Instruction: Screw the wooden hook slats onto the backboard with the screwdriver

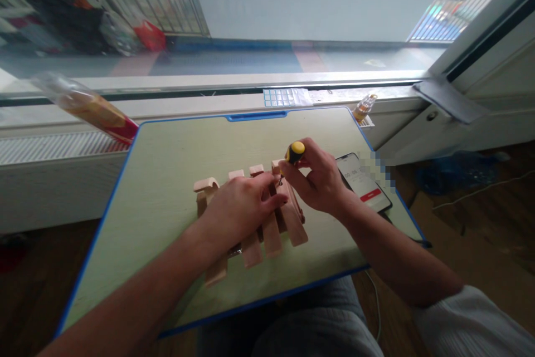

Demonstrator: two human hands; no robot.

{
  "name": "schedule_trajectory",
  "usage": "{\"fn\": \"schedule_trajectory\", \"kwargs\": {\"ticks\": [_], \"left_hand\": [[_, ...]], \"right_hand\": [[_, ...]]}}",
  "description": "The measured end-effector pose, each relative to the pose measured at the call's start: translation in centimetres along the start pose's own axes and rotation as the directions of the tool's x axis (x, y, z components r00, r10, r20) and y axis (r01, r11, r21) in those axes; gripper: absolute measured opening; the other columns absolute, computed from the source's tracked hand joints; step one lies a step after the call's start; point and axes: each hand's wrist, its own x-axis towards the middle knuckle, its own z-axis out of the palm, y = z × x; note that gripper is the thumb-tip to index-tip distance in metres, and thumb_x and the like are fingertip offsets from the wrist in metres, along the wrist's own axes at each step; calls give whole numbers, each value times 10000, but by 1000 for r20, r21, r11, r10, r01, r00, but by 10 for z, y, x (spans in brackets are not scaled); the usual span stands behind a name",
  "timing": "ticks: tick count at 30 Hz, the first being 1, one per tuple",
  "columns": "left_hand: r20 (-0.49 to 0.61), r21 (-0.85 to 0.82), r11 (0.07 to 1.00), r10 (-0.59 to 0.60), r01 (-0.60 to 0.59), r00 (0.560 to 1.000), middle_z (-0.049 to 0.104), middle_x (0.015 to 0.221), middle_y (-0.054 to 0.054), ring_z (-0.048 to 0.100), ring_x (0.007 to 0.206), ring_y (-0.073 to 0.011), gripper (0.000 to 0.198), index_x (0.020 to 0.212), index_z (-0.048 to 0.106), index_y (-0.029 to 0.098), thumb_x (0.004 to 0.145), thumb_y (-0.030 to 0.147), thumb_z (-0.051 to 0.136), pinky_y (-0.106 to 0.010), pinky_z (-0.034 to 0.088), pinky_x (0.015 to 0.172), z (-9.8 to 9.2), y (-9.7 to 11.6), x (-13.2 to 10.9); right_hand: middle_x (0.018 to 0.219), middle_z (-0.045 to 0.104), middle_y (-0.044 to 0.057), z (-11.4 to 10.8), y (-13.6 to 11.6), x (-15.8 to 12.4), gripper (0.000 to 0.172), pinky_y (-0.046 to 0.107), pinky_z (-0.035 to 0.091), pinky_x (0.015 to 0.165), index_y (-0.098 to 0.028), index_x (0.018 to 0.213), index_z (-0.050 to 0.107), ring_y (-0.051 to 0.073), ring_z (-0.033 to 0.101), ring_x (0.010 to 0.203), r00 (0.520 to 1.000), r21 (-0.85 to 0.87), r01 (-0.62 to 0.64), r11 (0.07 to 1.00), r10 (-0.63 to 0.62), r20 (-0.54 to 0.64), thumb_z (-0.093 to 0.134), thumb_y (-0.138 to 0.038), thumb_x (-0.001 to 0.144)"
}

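A slatted wooden piece (272, 237), made of several parallel light-brown bars, lies on the small table. My left hand (234, 204) rests across its bars, with thumb and forefinger closed in around a spot near the right-hand bars. Between those fingertips, any small part held is too hidden to name. My right hand (315, 176) is wrapped round a screwdriver (296, 152) with a yellow and black handle. The screwdriver slants down, and its metal tip meets the wood beside my left fingertips.
A phone (368, 187) showing a timer lies right of my right hand. The pale table (167, 151) has a blue rim. Bottles (96, 109) stand beyond its far left, and a small bottle (364, 107) at the far right. A pill-like grid sheet (286, 97) is on the sill.
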Motion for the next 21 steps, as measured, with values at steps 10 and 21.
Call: {"fn": "schedule_trajectory", "kwargs": {"ticks": [10,21], "left_hand": [[8,-10,1000,-17,17,1000,785,893,-17,724,799,-260,318,1167,791,338,979,573,688,-334,412,623,-7,-2,0],[-44,14,1000,-6,6,999,762,866,-29,720,810,-264,279,1086,768,290,956,532,718,-331,448,638,-8,0,1]], "right_hand": [[814,556,-28,-1,2,5,212,268,446,639,-255,936,440,124,548,685,996,-61,-47,997,51,69,634,-289,1015],[753,530,-44,1,-9,13,275,280,340,610,-272,916,377,126,439,635,997,-152,-29,988,40,71,636,-320,994]]}}
